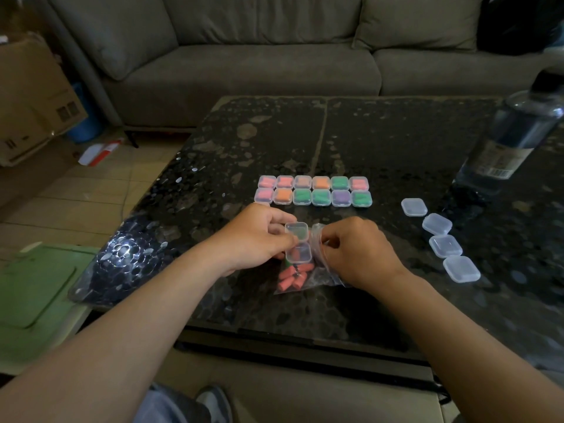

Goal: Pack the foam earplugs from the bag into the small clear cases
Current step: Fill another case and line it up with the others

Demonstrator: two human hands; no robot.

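My left hand [253, 238] holds a small clear case [298, 243] with its lid swung open; pink earplugs lie in its lower half. Beside it, my right hand [357, 250] pinches the mouth of the clear plastic bag [317, 274], which lies on the dark table [381, 141]. Several pink and orange earplugs [291, 277] sit in the bag's lower part. Two rows of several shut cases filled with pink, orange, green and purple earplugs [314, 190] stand just beyond my hands. Several shut cases with nothing in them [439, 239] trail down the right side.
A tall clear water bottle [509, 138] stands at the table's right rear. A textured glass piece [122, 254] lies on the table's left corner. A green bin lid [36, 288] is at the lower left, a cardboard box [33, 99] further back, a grey sofa [274, 50] behind the table.
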